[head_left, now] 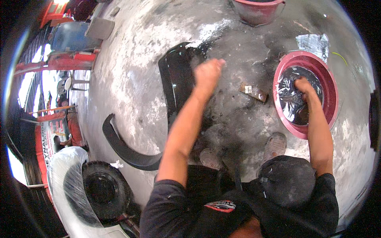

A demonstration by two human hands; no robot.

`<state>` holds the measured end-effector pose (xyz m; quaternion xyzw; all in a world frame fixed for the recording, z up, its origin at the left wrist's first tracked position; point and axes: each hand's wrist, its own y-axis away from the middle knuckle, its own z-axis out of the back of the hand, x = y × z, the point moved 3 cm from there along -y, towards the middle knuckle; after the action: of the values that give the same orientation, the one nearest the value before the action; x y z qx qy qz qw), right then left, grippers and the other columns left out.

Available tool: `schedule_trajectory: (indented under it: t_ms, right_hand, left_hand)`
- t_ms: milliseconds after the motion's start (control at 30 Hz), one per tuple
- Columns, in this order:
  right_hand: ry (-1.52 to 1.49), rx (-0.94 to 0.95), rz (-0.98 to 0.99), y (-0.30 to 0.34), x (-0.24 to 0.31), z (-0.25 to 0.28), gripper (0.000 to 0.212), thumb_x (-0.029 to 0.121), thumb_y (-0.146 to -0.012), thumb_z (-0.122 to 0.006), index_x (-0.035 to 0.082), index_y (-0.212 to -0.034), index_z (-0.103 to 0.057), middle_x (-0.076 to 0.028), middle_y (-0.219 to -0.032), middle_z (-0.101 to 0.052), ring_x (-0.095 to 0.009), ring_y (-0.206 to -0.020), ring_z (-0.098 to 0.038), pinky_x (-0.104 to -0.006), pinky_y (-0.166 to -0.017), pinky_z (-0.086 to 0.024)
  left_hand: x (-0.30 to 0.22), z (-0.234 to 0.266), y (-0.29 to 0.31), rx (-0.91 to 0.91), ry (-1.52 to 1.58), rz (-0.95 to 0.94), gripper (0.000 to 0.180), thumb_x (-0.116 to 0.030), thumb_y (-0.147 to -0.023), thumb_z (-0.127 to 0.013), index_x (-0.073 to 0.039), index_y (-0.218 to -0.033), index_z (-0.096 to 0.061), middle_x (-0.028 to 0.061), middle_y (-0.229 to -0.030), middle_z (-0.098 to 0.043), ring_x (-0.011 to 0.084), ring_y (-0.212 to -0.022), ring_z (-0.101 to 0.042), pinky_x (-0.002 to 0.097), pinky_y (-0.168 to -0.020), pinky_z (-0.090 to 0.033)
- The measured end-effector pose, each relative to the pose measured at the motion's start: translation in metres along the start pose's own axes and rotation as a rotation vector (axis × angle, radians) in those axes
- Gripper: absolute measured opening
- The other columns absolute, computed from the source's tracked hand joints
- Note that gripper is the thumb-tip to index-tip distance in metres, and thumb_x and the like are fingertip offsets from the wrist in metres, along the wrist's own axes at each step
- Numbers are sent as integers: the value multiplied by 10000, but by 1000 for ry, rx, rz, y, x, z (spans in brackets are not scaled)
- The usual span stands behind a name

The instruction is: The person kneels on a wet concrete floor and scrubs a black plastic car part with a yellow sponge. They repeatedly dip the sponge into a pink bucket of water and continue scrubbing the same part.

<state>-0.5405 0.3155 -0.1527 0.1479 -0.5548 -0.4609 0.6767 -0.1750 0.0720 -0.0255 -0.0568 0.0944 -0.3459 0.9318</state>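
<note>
My left hand (209, 74) is closed in a fist at the right edge of a glossy black car panel (174, 77) on the floor. Whatever it may hold is hidden, and I cannot tell if it touches the panel. Off to the right, my right hand (304, 88) reaches into a reddish-pink tub (332, 89) of dark, shiny water (287, 85). Its visible fingers are curled, and anything in them is lost in the water.
A small brown block (258, 94) with a white label lies between panel and tub. Left stands a curved black trim piece (123, 148), near a vehicle wheel (104, 189). A second bucket (258, 14) is at the far side; silvery sheeting (313, 44) lies behind the tub.
</note>
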Motion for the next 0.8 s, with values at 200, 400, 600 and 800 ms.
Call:
schedule_trajectory:
  t_ms: [200,400,600,800]
  right_hand:
    - [-774,146,-81,63,15,18,279,287,-960,-673,105,-1171,-660,-40,-973,-671,-131,-834,-655,-245,-563,-570]
    - [-312,254,238,231,195,-32,373,229,-984,-659,46,-1299,-582,-79,-1144,-682,-158,-984,-685,-301,-664,-629]
    - [256,665,607,281,305,-281,409,210,-989,-592,2,-1341,-589,-147,-1177,-690,-246,-1061,-675,-408,-917,-592]
    - [469,14,1069,236,339,-325,413,239,-987,-523,48,-1342,-610,-240,-1186,-691,-351,-1079,-676,-434,-957,-512]
  left_hand:
    - [160,106,-19,-28,-160,128,440,-387,-986,-570,-57,-1269,-629,274,-1269,-618,441,-1125,-625,513,-940,-511]
    - [118,73,70,158,-388,-207,683,-413,-890,-657,-20,-1433,-527,218,-1586,-370,445,-1506,-238,608,-1224,-158]
    - [125,62,92,138,-210,-307,613,-322,-878,-598,-19,-1408,-547,137,-1530,-474,274,-1490,-329,580,-1246,-135]
    - [176,70,19,-106,-135,-6,634,-290,-894,-582,28,-1434,-486,253,-1523,-424,418,-1451,-343,568,-1211,-220]
